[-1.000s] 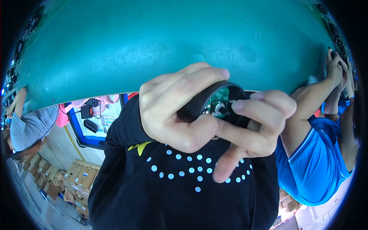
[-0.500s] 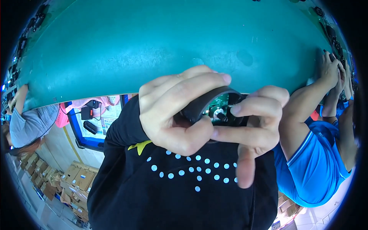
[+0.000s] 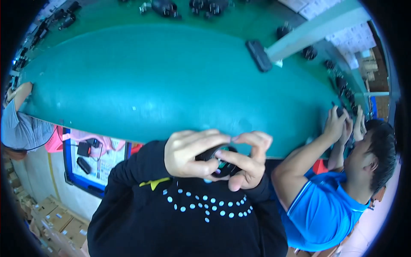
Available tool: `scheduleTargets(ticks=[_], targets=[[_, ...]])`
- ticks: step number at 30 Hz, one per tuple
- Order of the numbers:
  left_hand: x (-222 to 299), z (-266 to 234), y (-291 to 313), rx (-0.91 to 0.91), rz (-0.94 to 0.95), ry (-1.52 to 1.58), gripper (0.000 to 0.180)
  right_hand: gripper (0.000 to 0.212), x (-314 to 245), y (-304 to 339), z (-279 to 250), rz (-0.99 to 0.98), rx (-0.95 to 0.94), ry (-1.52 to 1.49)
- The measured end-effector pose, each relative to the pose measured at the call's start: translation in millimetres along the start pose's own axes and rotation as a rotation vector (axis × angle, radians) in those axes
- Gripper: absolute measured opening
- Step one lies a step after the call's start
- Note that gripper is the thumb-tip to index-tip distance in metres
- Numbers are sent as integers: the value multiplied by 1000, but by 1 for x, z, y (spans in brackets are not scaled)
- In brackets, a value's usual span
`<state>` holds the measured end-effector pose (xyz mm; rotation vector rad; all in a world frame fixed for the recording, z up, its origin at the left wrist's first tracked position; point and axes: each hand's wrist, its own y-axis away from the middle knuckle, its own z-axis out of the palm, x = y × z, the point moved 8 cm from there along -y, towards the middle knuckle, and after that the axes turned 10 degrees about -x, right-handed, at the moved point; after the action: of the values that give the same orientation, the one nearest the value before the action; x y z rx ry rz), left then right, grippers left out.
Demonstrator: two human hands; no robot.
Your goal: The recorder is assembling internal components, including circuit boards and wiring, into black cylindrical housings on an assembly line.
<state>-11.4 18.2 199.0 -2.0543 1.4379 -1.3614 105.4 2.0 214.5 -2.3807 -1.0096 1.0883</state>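
In front of my chest, low over the near edge of the green table, I hold a black round housing (image 3: 207,154). Inside its opening a green circuit board (image 3: 221,163) shows in part. My left hand (image 3: 185,155) is closed around the housing's left side, thumb at the rim. My right hand (image 3: 252,162) is closed on the right side, one finger bent over the upper rim and another reaching across the opening. Its thumb hangs apart below. Whether a small part sits under the right fingertips is hidden.
The green table (image 3: 141,81) stretches ahead, with black parts (image 3: 165,7) along its far side. A dark oblong object (image 3: 258,55) lies beside a grey post (image 3: 317,32). A blue-framed tray (image 3: 68,165) stands left. Co-workers sit either side, the right one in a blue shirt (image 3: 321,210).
The view has tilted up, bringing in the far table side and post. My hands and the housing appear smaller and lower. One right finger now reaches across the opening.
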Motion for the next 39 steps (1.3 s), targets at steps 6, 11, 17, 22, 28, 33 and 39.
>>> scheduleTargets(ticks=[6,11,17,22,28,33,39], targets=[[16,-59,-62,44,-18,-67,26,58,18,-47,-20,215,130,-688],[-41,-69,-127,-116,-253,-55,47,51,97,-54,-54,353,317,-882],[-225,-128,-276,52,-302,-272,51,43,181,-58,-82,464,324,-1015],[-472,-157,-383,50,-658,-413,54,38,248,-73,-89,521,263,-1148],[-690,-104,-426,-146,-691,-651,68,36,331,-78,-107,609,393,-1226],[-711,-86,-442,-94,-532,-477,69,34,345,-84,-101,598,395,-1238],[-586,-100,-416,-601,-920,-754,69,32,320,-71,-99,675,439,-1265]])
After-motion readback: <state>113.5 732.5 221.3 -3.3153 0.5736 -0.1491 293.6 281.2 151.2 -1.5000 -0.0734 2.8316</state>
